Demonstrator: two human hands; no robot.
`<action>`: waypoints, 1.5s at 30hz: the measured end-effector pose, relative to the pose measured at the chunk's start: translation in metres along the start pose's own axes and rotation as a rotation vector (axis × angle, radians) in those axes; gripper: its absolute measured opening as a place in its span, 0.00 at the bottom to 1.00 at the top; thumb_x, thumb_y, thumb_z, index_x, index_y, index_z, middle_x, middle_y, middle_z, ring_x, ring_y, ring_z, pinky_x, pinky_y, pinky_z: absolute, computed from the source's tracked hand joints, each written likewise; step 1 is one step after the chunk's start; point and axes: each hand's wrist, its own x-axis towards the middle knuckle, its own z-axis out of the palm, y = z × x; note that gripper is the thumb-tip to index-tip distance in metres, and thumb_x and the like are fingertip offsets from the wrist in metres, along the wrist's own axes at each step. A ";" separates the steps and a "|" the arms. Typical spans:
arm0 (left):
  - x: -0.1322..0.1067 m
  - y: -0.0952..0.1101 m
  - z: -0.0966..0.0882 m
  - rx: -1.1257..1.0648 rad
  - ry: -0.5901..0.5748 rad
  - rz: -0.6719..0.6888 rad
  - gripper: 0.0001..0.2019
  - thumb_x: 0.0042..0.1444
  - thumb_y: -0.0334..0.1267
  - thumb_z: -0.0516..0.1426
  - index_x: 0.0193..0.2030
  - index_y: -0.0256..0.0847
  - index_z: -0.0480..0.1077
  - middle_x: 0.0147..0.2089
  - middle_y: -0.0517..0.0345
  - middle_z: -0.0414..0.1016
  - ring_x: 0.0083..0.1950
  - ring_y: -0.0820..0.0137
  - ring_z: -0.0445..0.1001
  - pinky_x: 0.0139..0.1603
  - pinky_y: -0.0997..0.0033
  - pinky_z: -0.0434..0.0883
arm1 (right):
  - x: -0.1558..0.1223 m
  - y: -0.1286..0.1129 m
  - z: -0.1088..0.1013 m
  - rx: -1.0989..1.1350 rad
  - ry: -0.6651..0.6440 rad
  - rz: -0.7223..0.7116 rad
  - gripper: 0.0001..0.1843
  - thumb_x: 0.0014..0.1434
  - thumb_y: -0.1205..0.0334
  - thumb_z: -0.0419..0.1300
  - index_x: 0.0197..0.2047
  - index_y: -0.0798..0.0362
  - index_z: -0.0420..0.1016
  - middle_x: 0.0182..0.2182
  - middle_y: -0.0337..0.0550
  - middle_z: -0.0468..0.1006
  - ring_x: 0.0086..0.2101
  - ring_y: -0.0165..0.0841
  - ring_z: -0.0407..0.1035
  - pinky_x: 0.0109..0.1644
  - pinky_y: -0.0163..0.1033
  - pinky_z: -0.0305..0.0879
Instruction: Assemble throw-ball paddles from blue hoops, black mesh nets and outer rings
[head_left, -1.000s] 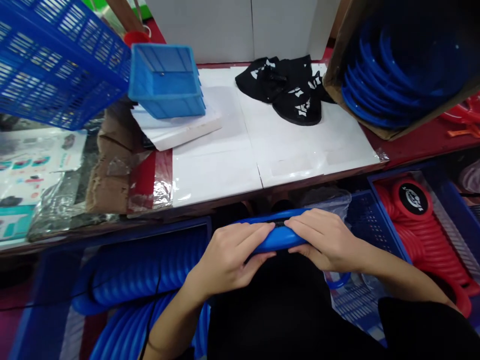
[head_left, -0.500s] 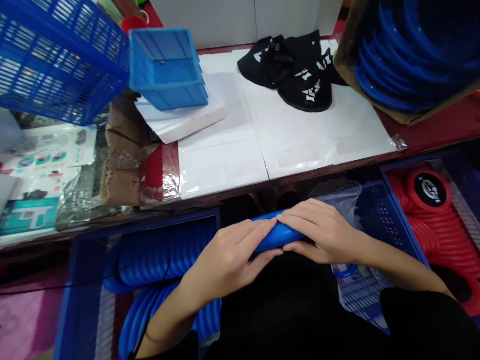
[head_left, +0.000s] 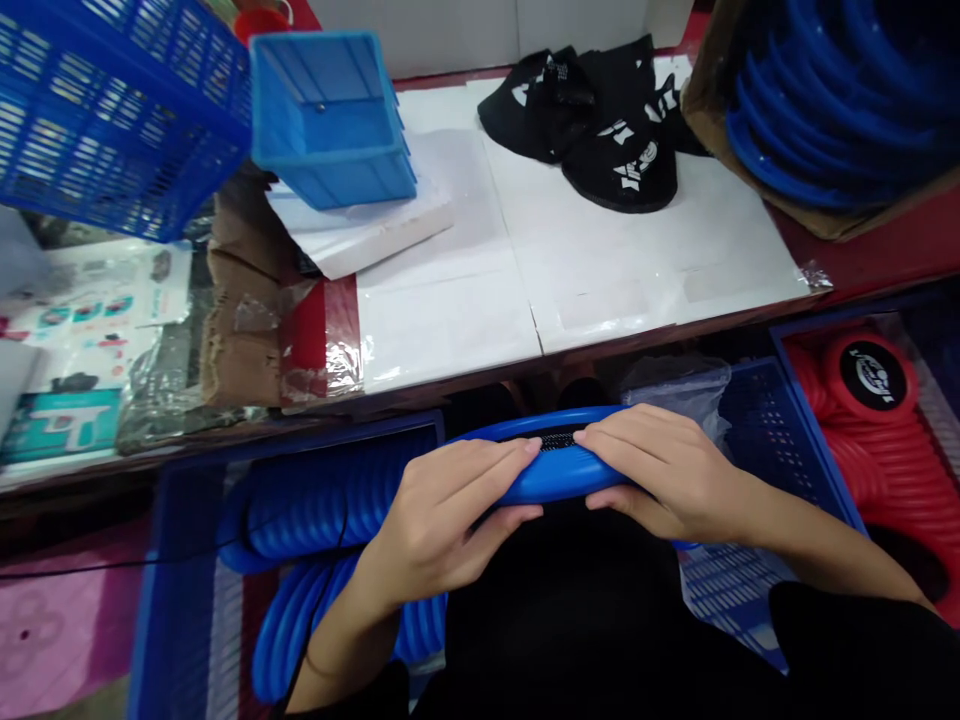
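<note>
I hold a blue ring-shaped disc (head_left: 551, 478) edge-on over my lap, below the table's front edge. My left hand (head_left: 442, 515) is closed on its left part, fingers over the top and thumb beneath. My right hand (head_left: 656, 470) is closed on its right part in the same way. Between my fingertips a strip of black mesh (head_left: 556, 440) shows inside the blue rim.
A white-covered table (head_left: 465, 320) carries black fabric pieces (head_left: 600, 120), a small blue bin (head_left: 330, 115) and a blue basket (head_left: 105, 120). A cardboard box of blue rings (head_left: 825, 90) lies at the right. Bins below hold blue rings (head_left: 315, 510) and red discs (head_left: 877, 440).
The view has shifted down a little. My hands have slid slightly apart along the blue rim, and more of the rim and the black mesh shows between them.
</note>
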 end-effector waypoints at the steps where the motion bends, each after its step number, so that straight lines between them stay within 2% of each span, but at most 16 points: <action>1: -0.001 0.001 0.002 0.002 0.024 -0.011 0.21 0.67 0.37 0.62 0.65 0.38 0.71 0.54 0.44 0.84 0.51 0.60 0.84 0.52 0.61 0.82 | 0.001 -0.002 0.002 -0.011 0.026 0.004 0.20 0.73 0.54 0.59 0.61 0.57 0.73 0.44 0.54 0.85 0.43 0.43 0.80 0.47 0.48 0.76; 6: -0.001 0.004 0.011 0.061 0.172 -0.054 0.20 0.63 0.33 0.64 0.62 0.39 0.74 0.50 0.47 0.85 0.47 0.60 0.85 0.48 0.61 0.83 | 0.004 -0.006 0.020 -0.026 0.192 0.058 0.18 0.72 0.56 0.59 0.59 0.57 0.74 0.42 0.54 0.85 0.39 0.43 0.80 0.41 0.48 0.75; 9: 0.001 -0.006 0.009 0.023 0.173 -0.061 0.20 0.63 0.34 0.64 0.62 0.41 0.75 0.50 0.49 0.85 0.47 0.60 0.85 0.47 0.63 0.83 | 0.011 -0.004 0.023 -0.037 0.170 0.085 0.18 0.71 0.55 0.59 0.59 0.56 0.74 0.43 0.53 0.85 0.38 0.42 0.80 0.40 0.46 0.74; 11: -0.001 -0.020 0.002 -0.062 0.145 -0.046 0.20 0.64 0.38 0.64 0.62 0.43 0.75 0.51 0.48 0.86 0.47 0.60 0.85 0.48 0.61 0.82 | 0.013 0.001 0.014 -0.057 0.137 0.061 0.23 0.69 0.52 0.62 0.62 0.55 0.72 0.45 0.54 0.85 0.41 0.44 0.80 0.45 0.48 0.74; 14: -0.015 -0.051 -0.013 -0.240 0.189 -0.006 0.19 0.64 0.47 0.64 0.60 0.48 0.78 0.47 0.50 0.87 0.45 0.58 0.85 0.56 0.46 0.79 | 0.007 0.014 -0.009 -0.011 0.046 0.053 0.34 0.67 0.46 0.65 0.69 0.53 0.66 0.52 0.55 0.83 0.50 0.47 0.78 0.56 0.55 0.74; 16: -0.026 -0.071 -0.021 -0.368 0.302 0.009 0.16 0.64 0.50 0.64 0.56 0.51 0.80 0.42 0.52 0.87 0.47 0.55 0.84 0.61 0.36 0.75 | -0.005 0.026 -0.022 0.069 -0.034 0.090 0.30 0.67 0.52 0.63 0.69 0.50 0.65 0.53 0.52 0.82 0.52 0.44 0.78 0.57 0.53 0.75; 18: -0.033 -0.082 -0.023 -0.488 0.257 -0.031 0.15 0.63 0.49 0.64 0.54 0.49 0.80 0.41 0.50 0.86 0.51 0.52 0.83 0.60 0.34 0.75 | -0.017 0.035 -0.027 0.114 -0.059 0.119 0.26 0.67 0.62 0.61 0.67 0.48 0.68 0.50 0.48 0.84 0.48 0.40 0.79 0.53 0.47 0.77; 21: -0.024 -0.074 -0.012 -0.467 -0.009 -0.159 0.21 0.62 0.48 0.66 0.58 0.42 0.77 0.48 0.41 0.85 0.52 0.51 0.83 0.55 0.45 0.80 | -0.026 0.041 -0.017 0.103 -0.063 0.129 0.25 0.66 0.64 0.61 0.65 0.49 0.70 0.47 0.47 0.85 0.44 0.39 0.80 0.48 0.43 0.78; 23: -0.009 -0.059 0.004 -0.295 -0.126 -0.185 0.26 0.60 0.50 0.67 0.62 0.41 0.74 0.53 0.41 0.83 0.53 0.55 0.83 0.54 0.53 0.80 | -0.025 0.040 -0.006 0.060 -0.099 0.120 0.25 0.66 0.64 0.61 0.65 0.51 0.70 0.47 0.50 0.85 0.44 0.40 0.81 0.48 0.45 0.79; 24: 0.000 -0.051 0.012 -0.209 -0.155 -0.153 0.28 0.60 0.50 0.68 0.63 0.41 0.73 0.54 0.42 0.83 0.53 0.56 0.83 0.55 0.55 0.80 | -0.023 0.039 -0.001 0.029 -0.122 0.111 0.24 0.66 0.63 0.62 0.65 0.53 0.71 0.47 0.51 0.85 0.44 0.42 0.81 0.48 0.46 0.79; 27: 0.020 -0.037 0.034 -0.058 -0.105 -0.008 0.24 0.64 0.46 0.65 0.64 0.40 0.72 0.51 0.44 0.84 0.49 0.60 0.84 0.49 0.60 0.80 | -0.016 0.036 0.004 -0.044 -0.128 0.080 0.21 0.69 0.59 0.62 0.63 0.56 0.72 0.46 0.54 0.85 0.44 0.44 0.81 0.48 0.49 0.80; 30: 0.027 -0.038 0.040 -0.040 -0.034 0.066 0.20 0.66 0.43 0.63 0.62 0.39 0.73 0.49 0.45 0.85 0.46 0.61 0.84 0.44 0.63 0.79 | -0.014 0.036 -0.001 -0.017 -0.106 0.084 0.24 0.70 0.52 0.63 0.63 0.56 0.72 0.47 0.55 0.85 0.47 0.43 0.80 0.51 0.50 0.80; 33: 0.024 -0.042 0.036 -0.088 -0.025 0.053 0.19 0.66 0.42 0.63 0.61 0.40 0.75 0.49 0.45 0.85 0.45 0.61 0.84 0.45 0.63 0.79 | -0.015 0.036 -0.005 0.007 -0.097 0.080 0.25 0.70 0.50 0.62 0.63 0.56 0.71 0.48 0.54 0.84 0.48 0.43 0.80 0.53 0.50 0.79; 37: 0.017 -0.040 0.032 -0.131 -0.009 0.013 0.21 0.65 0.40 0.64 0.63 0.41 0.74 0.52 0.45 0.85 0.48 0.60 0.85 0.48 0.62 0.80 | -0.014 0.033 0.002 -0.017 -0.047 0.052 0.24 0.70 0.50 0.62 0.61 0.59 0.72 0.45 0.56 0.84 0.44 0.43 0.80 0.48 0.48 0.79; 41: 0.011 -0.037 0.032 -0.112 0.039 -0.022 0.21 0.64 0.39 0.65 0.63 0.41 0.73 0.53 0.45 0.85 0.48 0.60 0.85 0.48 0.63 0.80 | -0.010 0.026 0.013 -0.042 0.032 0.050 0.20 0.70 0.54 0.63 0.58 0.59 0.74 0.43 0.54 0.85 0.40 0.42 0.79 0.44 0.47 0.78; 45: 0.009 -0.036 0.032 -0.080 0.112 -0.014 0.19 0.63 0.37 0.65 0.59 0.39 0.75 0.50 0.45 0.85 0.45 0.60 0.85 0.46 0.63 0.80 | -0.006 0.021 0.022 -0.059 0.133 0.050 0.18 0.69 0.58 0.64 0.56 0.60 0.74 0.42 0.54 0.85 0.39 0.43 0.79 0.42 0.47 0.76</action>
